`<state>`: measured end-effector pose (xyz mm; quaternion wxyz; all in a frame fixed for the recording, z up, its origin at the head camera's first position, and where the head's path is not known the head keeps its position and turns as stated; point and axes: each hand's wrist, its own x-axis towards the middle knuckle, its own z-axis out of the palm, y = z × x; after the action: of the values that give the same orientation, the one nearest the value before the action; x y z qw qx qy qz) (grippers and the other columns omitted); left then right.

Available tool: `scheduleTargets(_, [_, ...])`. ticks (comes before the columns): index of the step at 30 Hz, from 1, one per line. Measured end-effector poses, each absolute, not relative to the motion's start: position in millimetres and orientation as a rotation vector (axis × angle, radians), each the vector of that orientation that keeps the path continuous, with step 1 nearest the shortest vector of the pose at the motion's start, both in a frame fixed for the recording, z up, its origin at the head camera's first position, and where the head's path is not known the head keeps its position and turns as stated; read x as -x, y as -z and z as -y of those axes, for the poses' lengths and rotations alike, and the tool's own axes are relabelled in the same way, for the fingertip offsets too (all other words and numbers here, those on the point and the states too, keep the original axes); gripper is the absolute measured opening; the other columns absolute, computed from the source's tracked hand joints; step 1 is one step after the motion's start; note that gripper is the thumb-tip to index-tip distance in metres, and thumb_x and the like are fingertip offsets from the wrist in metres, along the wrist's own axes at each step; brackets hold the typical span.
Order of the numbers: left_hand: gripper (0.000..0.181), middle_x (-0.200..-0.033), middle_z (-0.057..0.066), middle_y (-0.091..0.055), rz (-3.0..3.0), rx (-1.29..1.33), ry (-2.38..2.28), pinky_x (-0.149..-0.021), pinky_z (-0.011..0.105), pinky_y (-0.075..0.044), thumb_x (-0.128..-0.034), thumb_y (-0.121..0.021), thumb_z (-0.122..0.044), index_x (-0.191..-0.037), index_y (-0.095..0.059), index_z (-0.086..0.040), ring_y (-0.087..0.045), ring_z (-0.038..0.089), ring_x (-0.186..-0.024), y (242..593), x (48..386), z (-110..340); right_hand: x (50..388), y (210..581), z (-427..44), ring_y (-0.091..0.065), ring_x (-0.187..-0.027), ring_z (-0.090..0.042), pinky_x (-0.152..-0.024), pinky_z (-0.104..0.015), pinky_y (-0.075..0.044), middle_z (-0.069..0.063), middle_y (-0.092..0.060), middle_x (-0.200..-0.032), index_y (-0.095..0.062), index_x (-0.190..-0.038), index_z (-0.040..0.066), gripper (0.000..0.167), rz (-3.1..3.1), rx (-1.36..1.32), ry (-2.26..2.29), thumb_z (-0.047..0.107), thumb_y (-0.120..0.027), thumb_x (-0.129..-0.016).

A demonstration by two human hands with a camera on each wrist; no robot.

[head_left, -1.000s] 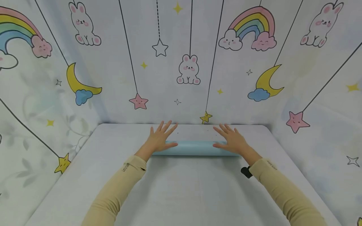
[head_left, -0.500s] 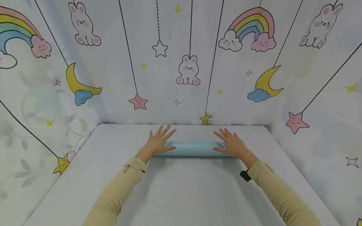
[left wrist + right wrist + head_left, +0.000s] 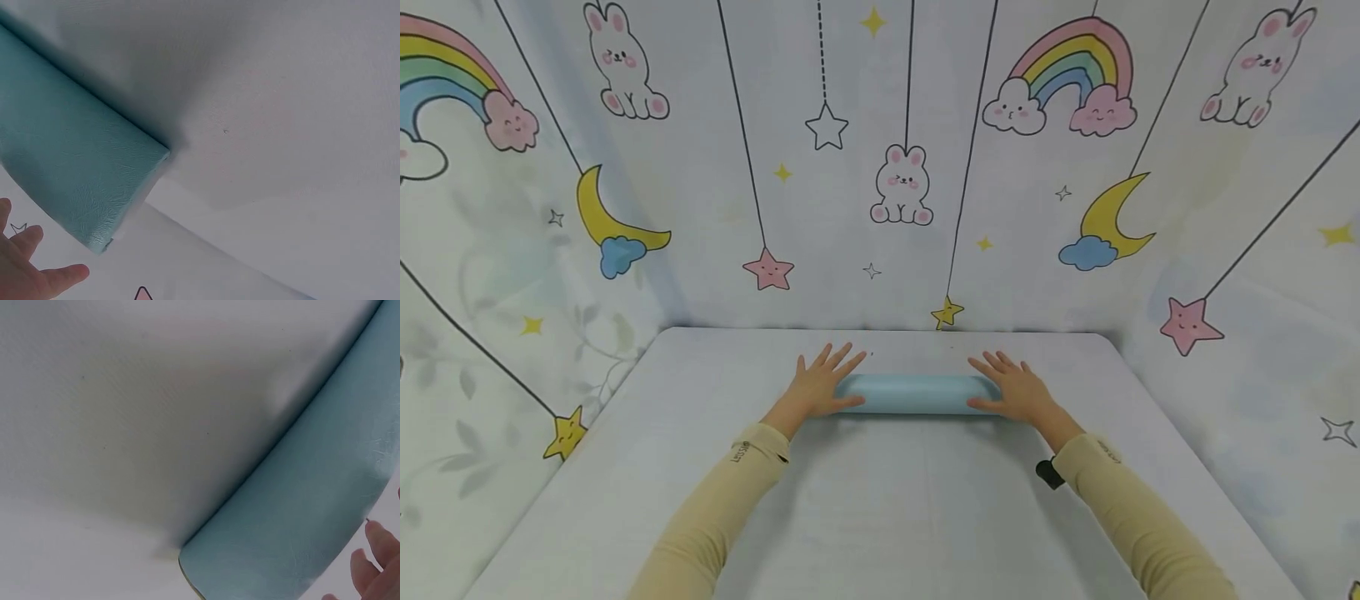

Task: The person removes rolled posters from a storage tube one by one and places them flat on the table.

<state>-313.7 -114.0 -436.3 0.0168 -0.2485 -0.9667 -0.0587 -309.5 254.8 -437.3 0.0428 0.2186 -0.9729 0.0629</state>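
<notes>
A light blue roll with a finely creased, leathery surface (image 3: 917, 394) lies crosswise on the white table; it looks like a rolled-up mat. Over its left end my left hand (image 3: 822, 388) spreads with straight fingers. My right hand (image 3: 1024, 390) lies likewise over the right end, fingers fanned out. Both thumbs point inward along the roll. In the left wrist view, fingertips of the left hand (image 3: 28, 269) show past the roll's far edge (image 3: 75, 150). Fingers of the right hand (image 3: 381, 562) appear beside the roll in the right wrist view. The palms' contact is hidden.
The white table (image 3: 880, 508) reaches back to a cloth wall (image 3: 850, 208) printed with rabbits, stars, moons and rainbows. Similar cloth hangs on both sides. A small black object (image 3: 1050, 474) sits at the right sleeve's cuff.
Both hands have slid slightly back toward the person across the roll, fingers still spread. The roll itself has hardly shifted.
</notes>
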Motion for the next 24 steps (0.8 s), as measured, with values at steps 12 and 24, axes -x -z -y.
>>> scheduleTargets(12, [0.079, -0.152, 0.003, -0.014, 3.038, 0.756, 0.216, -0.097, 0.069, -0.009, -0.0837, -0.048, -0.062, -0.147, -0.017, -0.027, -0.011, 0.034, -0.137, 441.0, 314.0, 113.7, 310.8, 449.2, -257.2, -0.023, -0.132, -0.04, -0.099, -0.064, -0.017, -0.018, -0.032, -0.144, -0.036, -0.141, 0.016, 0.08, 2.979, -0.66, -0.185, 0.063, -0.055, -0.079])
scheduleTargets(24, [0.076, -0.15, 0.006, -0.02, 3.071, 0.702, 0.189, -0.101, 0.06, -0.021, -0.0846, -0.049, -0.06, -0.146, -0.023, -0.024, -0.022, 0.035, -0.134, 449.0, 313.9, 114.2, 311.9, 458.8, -258.6, -0.024, -0.132, -0.039, -0.099, -0.064, -0.016, -0.017, -0.033, -0.143, -0.037, -0.141, 0.016, 0.081, 2.965, -0.656, -0.152, 0.063, -0.055, -0.078])
